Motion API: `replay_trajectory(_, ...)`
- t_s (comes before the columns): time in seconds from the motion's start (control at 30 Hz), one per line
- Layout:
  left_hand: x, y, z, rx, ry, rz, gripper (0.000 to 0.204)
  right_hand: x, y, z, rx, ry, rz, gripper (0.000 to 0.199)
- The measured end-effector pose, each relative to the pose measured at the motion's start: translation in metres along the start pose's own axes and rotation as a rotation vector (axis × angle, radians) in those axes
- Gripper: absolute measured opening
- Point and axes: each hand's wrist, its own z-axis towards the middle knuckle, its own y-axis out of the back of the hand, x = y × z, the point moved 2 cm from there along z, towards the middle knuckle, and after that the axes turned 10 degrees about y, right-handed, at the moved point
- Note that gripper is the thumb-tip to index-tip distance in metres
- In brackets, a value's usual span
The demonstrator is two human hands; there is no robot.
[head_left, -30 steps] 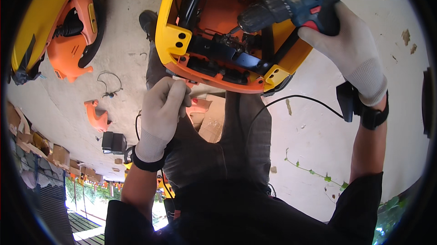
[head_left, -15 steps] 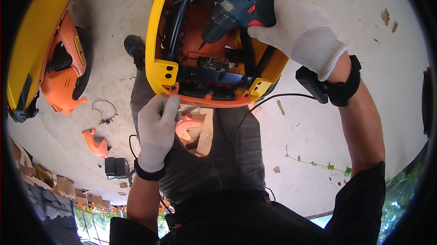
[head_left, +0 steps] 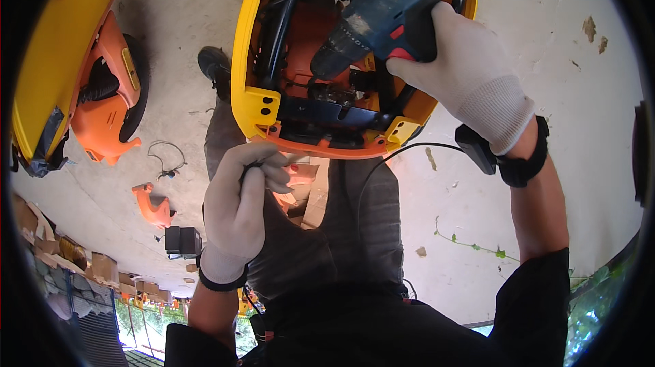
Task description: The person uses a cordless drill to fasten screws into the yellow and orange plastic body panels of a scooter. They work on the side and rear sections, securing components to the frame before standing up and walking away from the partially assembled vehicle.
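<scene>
So there's one cordless drill [head_left: 379, 16] here, dark blue-grey with two red patches, and the right hand [head_left: 471, 60] in a white glove has it gripped by the handle. It's tilted over one yellow-and-orange shell [head_left: 243, 46], nose pointing down and left at a dark metal mechanism [head_left: 327, 91] inside; whether the tip actually touches is too murky to tell. The left hand [head_left: 235, 196], gloved the same, sits just off the shell's near left corner with fingers loosely curled and the thumb close in. Can't tell if there's anything small pinched in there

Counting the shell's near end: two yellow brackets, a left one [head_left: 260, 104] with two dark holes and a right one [head_left: 402, 131], with one black crossbar [head_left: 327, 114] between them. Off to the left there's a second yellow-and-orange machine [head_left: 58, 46], then one loose cable [head_left: 166, 157], one loose orange part [head_left: 151, 204] and one black box [head_left: 182, 241] on the concrete floor [head_left: 477, 203]. Another orange piece [head_left: 303, 174] shows between the person's legs, next to some cardboard [head_left: 316, 207]

As for writing, the drill's collar [head_left: 351, 43] has a ring of little pale marks, way too tiny to read
</scene>
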Motion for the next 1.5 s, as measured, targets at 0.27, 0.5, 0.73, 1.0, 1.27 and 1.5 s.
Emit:
replay_trajectory(0.27, -0.003, -0.024, 0.019, 0.167, 0.001, -0.082, 0.023, -0.024, -0.002, -0.044, -0.169, 0.000, 0.289, 0.047)
replay_trajectory(0.5, -0.007, -0.029, 0.027, 0.234, 0.035, -0.112, 0.024, -0.028, -0.006, -0.068, -0.192, -0.022, 0.472, 0.052)
replay_trajectory(0.73, -0.002, -0.039, 0.021, 0.141, 0.056, -0.218, 0.021, -0.029, -0.011, -0.072, -0.215, -0.035, 0.510, 0.051)
replay_trajectory(1.0, 0.002, -0.029, 0.022, 0.188, 0.181, -0.087, 0.020, -0.030, -0.013, -0.079, -0.133, -0.110, 0.522, 0.042)
replay_trajectory(1.27, 0.006, -0.032, 0.022, 0.161, 0.101, -0.199, 0.027, -0.029, -0.022, -0.078, -0.216, -0.024, 0.548, 0.051)
replay_trajectory(1.5, 0.009, -0.032, 0.022, 0.133, 0.096, -0.242, 0.018, -0.028, -0.021, -0.079, -0.159, -0.017, 0.537, 0.052)
